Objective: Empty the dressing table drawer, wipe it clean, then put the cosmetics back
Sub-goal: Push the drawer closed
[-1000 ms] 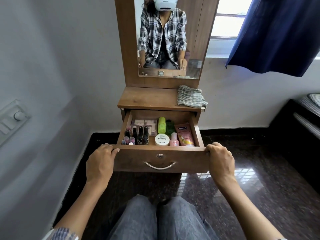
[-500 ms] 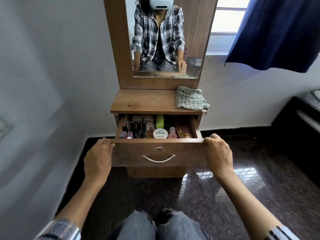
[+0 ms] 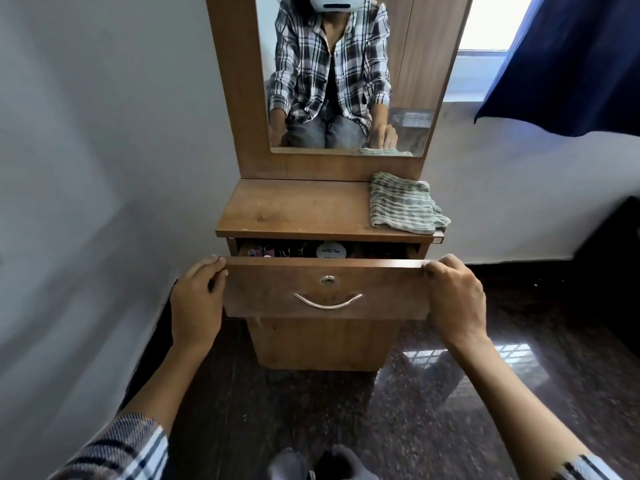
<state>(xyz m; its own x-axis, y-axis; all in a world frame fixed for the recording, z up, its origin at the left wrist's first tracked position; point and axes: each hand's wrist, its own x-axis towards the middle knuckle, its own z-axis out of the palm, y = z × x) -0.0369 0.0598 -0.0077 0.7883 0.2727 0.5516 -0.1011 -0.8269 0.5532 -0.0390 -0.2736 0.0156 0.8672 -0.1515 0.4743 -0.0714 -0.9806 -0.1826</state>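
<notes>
The drawer sits just under the tabletop, open a little. The left hand grips its left top corner, the right hand its right. Inside, a round jar lies near the middle, small bottles to its left. A folded cloth lies on the tabletop's right end, below the mirror.
</notes>
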